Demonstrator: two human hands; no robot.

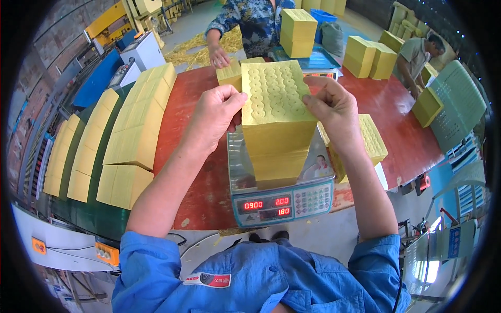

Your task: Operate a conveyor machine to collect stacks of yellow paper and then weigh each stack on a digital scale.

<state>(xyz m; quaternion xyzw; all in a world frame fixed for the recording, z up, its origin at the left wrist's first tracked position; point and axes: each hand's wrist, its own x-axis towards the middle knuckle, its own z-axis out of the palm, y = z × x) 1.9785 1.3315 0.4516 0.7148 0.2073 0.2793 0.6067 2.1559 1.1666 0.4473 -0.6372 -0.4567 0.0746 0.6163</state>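
While yellow paper stack (276, 143) stands on scale pan (238, 159) | left hand (214, 112), right hand (338, 112) pinching its opposite top edges | blue bin (325, 17) beyond, contents unclear

Red table (402, 128), grey floor (324, 237)

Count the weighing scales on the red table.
2. The near scale sits at the table's near edge, beneath the yellow stack between the left hand and right hand. The blue-topped far scale stands across the table, partly hidden. Others may be hidden.
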